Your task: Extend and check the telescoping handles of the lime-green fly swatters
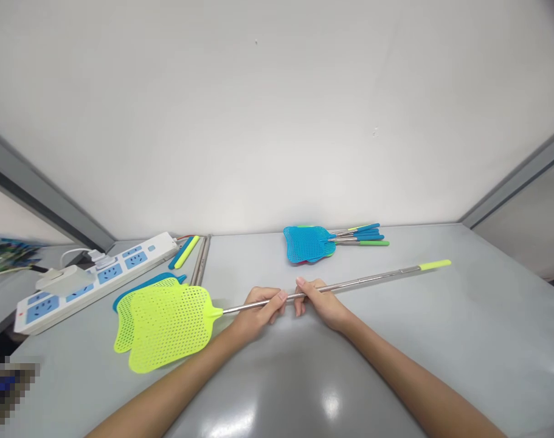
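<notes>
A: Where is the swatter lying?

B: The yellow-green fly swatter point(171, 328) is stretching from lower left to right of centre. The left hand point(261, 307) is gripping its metal rod point(379, 277) near the head, and the right hand point(317, 298) is gripping it just beside, thumb pressing on top.

A: What could be going wrong?

B: The rod is showing joints, so I'm guessing it telescopes; uneven force could be bending a section, or a sudden slide could be pinching fingers. The head is overlapping a second yellow-green head point(124, 322), so a sideways swing could be snagging it or knocking the power strip point(110, 274) at left.

A: And the far end?

B: The yellow-green handle point(435, 265) is sticking out unsupported by either hand; a careless turn could be sweeping it into the swatter pile point(308, 243) above centre.

A: What about the surface and room?

B: The grey table point(441, 365) is reflecting light at bottom centre. A pale wall point(277, 121) is filling the upper frame, and grey rails are slanting along both sides.
</notes>
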The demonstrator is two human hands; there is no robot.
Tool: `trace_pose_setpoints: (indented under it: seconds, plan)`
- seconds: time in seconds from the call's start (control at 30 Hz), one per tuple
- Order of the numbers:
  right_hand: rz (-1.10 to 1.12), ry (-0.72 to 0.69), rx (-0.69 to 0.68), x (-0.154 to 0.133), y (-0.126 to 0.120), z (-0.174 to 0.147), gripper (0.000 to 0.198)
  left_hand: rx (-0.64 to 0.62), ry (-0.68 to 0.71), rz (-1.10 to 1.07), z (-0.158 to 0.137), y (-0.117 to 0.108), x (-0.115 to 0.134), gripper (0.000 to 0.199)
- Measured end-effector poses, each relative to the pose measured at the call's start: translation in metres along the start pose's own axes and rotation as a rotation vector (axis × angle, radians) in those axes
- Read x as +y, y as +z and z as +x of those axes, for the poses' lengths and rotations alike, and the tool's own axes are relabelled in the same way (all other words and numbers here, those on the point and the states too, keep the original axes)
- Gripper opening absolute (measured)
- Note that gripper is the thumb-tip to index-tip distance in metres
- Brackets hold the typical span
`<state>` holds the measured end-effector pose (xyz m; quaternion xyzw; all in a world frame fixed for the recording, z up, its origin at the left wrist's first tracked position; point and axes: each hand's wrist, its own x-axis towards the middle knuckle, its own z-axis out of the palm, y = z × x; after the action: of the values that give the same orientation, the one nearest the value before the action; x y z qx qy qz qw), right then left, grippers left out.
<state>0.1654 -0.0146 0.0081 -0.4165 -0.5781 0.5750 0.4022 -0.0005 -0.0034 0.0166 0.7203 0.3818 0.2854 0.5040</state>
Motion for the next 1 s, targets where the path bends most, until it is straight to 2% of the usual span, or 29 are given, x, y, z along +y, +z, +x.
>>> trace_pose_setpoints:
  seconds: [0.27, 0.47, 0.73, 1.0]
  plan:
    - [0.02, -0.001, 0.013, -0.0003, 0.0007, -0.0012, 0.054, -0.009, -0.025, -0.082, -0.0004, 0.0002, -0.0033, 0.042]
    - [0.031, -0.012, -0.016, 0.004, -0.0001, -0.001, 0.049, 0.036, -0.082, -0.191, 0.0033, 0.0004, -0.0091, 0.044]
    - [0.255, -0.001, 0.011, 0.0037, -0.0015, 0.0001, 0.049, 0.025, -0.068, -0.203, 0.0028, 0.0007, -0.0057, 0.042]
    - [0.259, 0.011, 0.03, 0.003, -0.0007, 0.0019, 0.051, -0.002, -0.071, -0.19, 0.0046, -0.0005, -0.0022, 0.042]
